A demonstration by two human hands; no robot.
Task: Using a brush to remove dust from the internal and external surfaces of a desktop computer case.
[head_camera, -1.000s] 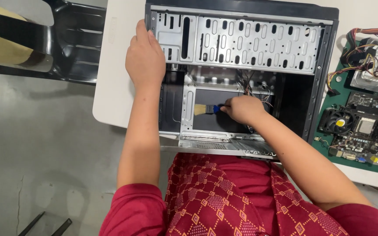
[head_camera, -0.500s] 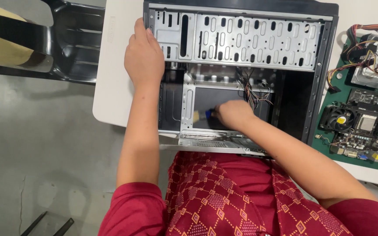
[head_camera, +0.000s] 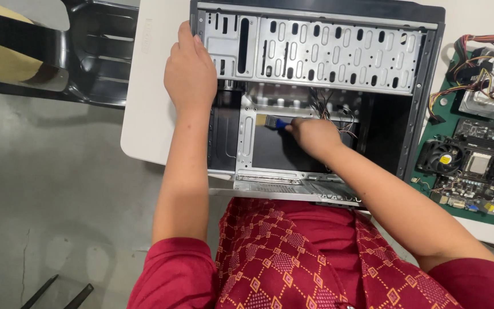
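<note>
An open black computer case (head_camera: 424, 74) lies on its side on a white table (head_camera: 150, 103), its perforated metal drive cage (head_camera: 327, 54) at the far side. My left hand (head_camera: 190, 71) rests flat on the case's left top edge, holding nothing. My right hand (head_camera: 314, 137) reaches inside the case and grips a small brush (head_camera: 273, 122) with a blue handle and pale bristles. The bristles touch the dark inner floor next to a metal bracket (head_camera: 246, 134). A bundle of thin wires (head_camera: 330, 109) lies just behind my right hand.
A green motherboard (head_camera: 475, 166) with a fan lies on the table to the right of the case, and a power supply with coloured cables (head_camera: 484, 77) sits beyond it. A black chair (head_camera: 95, 48) stands to the left on a grey floor.
My right hand has slid the brush leftward, then a little farther into the case. My left hand has stayed on the case edge.
</note>
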